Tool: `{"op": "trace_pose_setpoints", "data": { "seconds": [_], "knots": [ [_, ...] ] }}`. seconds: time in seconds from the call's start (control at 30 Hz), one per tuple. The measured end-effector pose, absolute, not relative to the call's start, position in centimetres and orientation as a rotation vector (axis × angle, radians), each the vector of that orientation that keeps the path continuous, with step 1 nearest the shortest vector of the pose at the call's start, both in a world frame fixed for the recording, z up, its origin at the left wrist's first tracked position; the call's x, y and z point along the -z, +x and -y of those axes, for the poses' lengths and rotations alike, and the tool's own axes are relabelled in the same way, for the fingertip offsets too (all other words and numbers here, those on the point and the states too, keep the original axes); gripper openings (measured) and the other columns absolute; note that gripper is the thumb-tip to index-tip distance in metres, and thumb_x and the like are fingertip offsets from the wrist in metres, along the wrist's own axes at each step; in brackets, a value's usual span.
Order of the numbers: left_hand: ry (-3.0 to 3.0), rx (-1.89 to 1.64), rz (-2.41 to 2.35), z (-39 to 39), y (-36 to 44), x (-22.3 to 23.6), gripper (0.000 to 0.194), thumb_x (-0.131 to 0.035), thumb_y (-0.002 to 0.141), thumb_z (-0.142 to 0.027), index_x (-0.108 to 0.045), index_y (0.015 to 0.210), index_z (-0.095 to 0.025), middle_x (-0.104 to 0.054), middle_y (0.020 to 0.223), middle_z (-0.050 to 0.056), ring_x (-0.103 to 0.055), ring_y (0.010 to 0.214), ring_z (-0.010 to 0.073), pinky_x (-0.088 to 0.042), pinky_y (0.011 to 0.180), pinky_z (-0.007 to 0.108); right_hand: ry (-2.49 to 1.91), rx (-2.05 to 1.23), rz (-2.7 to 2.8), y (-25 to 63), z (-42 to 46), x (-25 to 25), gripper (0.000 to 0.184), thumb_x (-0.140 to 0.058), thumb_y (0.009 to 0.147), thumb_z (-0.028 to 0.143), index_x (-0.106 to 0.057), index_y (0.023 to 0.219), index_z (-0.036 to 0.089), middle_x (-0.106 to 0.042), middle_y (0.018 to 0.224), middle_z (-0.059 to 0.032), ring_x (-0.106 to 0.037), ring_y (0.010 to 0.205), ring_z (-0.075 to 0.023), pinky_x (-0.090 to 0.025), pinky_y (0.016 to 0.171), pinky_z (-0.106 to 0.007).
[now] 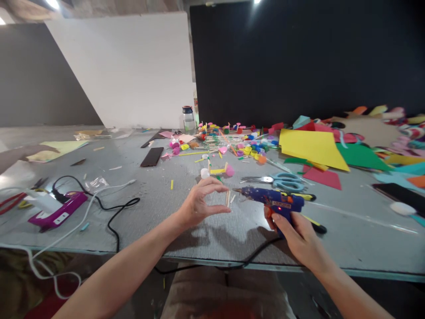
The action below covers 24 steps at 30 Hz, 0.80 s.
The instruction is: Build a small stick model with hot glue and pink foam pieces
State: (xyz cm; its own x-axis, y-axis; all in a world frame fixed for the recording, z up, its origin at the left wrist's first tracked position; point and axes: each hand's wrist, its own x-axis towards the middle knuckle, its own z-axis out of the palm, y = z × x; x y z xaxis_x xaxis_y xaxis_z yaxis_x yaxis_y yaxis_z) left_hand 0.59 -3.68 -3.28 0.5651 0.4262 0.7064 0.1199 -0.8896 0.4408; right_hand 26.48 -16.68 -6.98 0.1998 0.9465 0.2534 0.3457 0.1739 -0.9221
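Observation:
My right hand (299,232) is wrapped round the handle of a blue hot glue gun (270,198), with a finger at its orange trigger. A small red light glows on the gun, and its nozzle points left. Just left of the nozzle, my left hand (202,201) holds a short pale stick (228,198) upright between thumb and fingertips. Beyond the left hand stands a small piece made of a yellow stick (218,171) with a white and a pink round cap at its ends. Light blue scissors (287,181) lie behind the glue gun.
A purple power strip (61,215) with cables sits at the left. Coloured caps and sticks (247,146) are heaped at the back, near a jar (188,119). Yellow paper (312,148) and other sheets spread right. Phones (152,157) lie on both sides. The glue gun's black cord (255,253) crosses the front edge.

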Motion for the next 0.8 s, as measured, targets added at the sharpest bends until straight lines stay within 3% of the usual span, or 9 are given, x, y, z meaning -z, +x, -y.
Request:
{"op": "trace_pose_setpoints", "data": {
  "seconds": [0.17,0.3,0.43,0.6,0.8],
  "knots": [
    [2.446,-1.311,-0.462,4.1,0.2,2.5,0.043,-0.083,0.075,-0.043,-0.070,0.109,-0.020,-0.069,0.101,0.007,-0.067,0.094,0.0198,-0.056,0.085,0.037,-1.307,-0.926,1.164,26.0,16.4,5.9,0.040,-0.063,0.089,0.061,-0.069,0.088,0.021,-0.063,0.070,-0.0032,-0.054,0.062,-0.0162,-0.045,0.053,-0.026],
    [2.334,-1.602,-0.519,4.1,-0.7,1.3,0.041,-0.085,0.075,-0.038,-0.070,0.109,-0.022,-0.068,0.102,0.005,-0.066,0.094,0.0175,-0.055,0.085,0.034,-1.123,-1.126,0.991,24.2,14.7,3.9,0.040,-0.070,0.083,0.060,-0.067,0.089,0.020,-0.062,0.068,-0.0004,-0.042,0.048,-0.0088,-0.030,0.037,-0.019],
    [2.151,-1.916,-0.601,3.3,-1.8,0.4,0.040,-0.084,0.076,-0.041,-0.071,0.109,-0.022,-0.066,0.103,0.005,-0.063,0.098,0.0188,-0.052,0.088,0.034,-1.077,-1.396,0.869,20.9,11.4,1.8,0.036,-0.072,0.085,0.053,-0.061,0.082,0.018,-0.065,0.070,-0.0016,-0.045,0.046,-0.0068,-0.027,0.033,-0.014],
    [2.075,-2.019,-0.610,2.6,-2.8,0.0,0.033,-0.083,0.078,-0.031,-0.071,0.108,-0.022,-0.065,0.102,0.003,-0.061,0.098,0.0181,-0.049,0.090,0.033,-1.205,-1.593,0.905,16.1,6.8,1.1,0.028,-0.051,0.102,0.032,-0.059,0.081,0.015,-0.064,0.066,-0.0031,-0.050,0.044,-0.0074,-0.040,0.034,-0.015],
    [2.052,-2.047,-0.634,2.5,-3.1,-0.1,0.032,-0.080,0.079,-0.023,-0.070,0.110,-0.023,-0.064,0.101,0.003,-0.061,0.097,0.0179,-0.049,0.089,0.034,-1.284,-1.633,1.043,10.5,4.1,2.5,0.038,-0.037,0.107,0.032,-0.058,0.079,0.016,-0.062,0.063,-0.0019,-0.053,0.045,-0.0077,-0.053,0.045,-0.019]
  ]
}}
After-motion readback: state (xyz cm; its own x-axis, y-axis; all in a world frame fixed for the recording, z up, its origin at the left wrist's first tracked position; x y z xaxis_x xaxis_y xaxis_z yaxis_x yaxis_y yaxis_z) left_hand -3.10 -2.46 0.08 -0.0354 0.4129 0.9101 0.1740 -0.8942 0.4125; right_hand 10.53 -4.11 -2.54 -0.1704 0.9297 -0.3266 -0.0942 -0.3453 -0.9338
